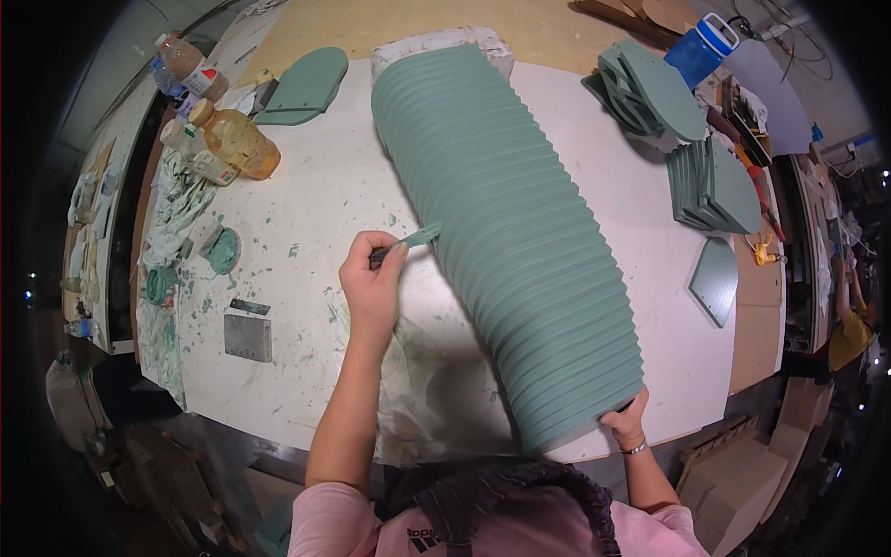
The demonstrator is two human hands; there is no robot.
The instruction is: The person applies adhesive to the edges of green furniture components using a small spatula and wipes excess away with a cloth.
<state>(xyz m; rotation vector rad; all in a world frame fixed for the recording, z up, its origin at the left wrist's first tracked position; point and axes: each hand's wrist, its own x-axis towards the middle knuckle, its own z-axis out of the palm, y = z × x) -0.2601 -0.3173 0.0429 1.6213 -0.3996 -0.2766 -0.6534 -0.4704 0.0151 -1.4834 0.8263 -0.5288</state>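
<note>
A long ribbed row of green rounded boards [501,232] stretches from the far middle of the table to its near edge, stacked face to face like overlapping slats. My left hand [371,278] is closed round a small putty knife [419,236] smeared with green paste. The blade's tip meets the left edge of the row, about halfway along. At the near right corner, my right hand [628,422] grips the end of the row; some of its fingers are hidden beneath. The far end of the row rests against a whitish block [499,45].
A dish of green paste [221,251] and a grey metal block [248,337] lie at left, among green flecks. Bottles, including an amber one [239,141], stand farther back. More green boards [713,186] are piled at right, near a blue jug [698,54]. Another person [849,325] is at far right.
</note>
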